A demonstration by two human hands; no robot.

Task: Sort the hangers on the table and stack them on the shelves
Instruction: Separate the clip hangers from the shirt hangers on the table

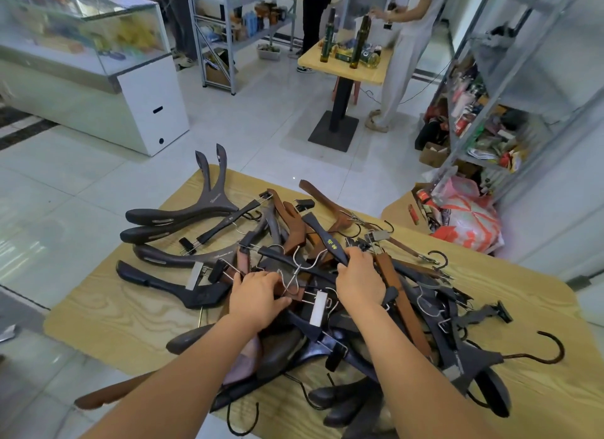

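Observation:
A tangled heap of dark and brown wooden hangers covers the wooden table. Several dark curved hangers lie side by side at the table's left. My left hand reaches into the middle of the heap, its fingers curled round a brown clip hanger and its wire hook. My right hand grips the end of a dark clip hanger with yellow lettering, which slants up and away to the left. Both forearms come in from the lower edge.
Metal shelves packed with goods stand at the right, with bags and boxes on the floor beside them. Beyond the table stand a glass counter, another shelf rack and a small table with bottles, where a person works.

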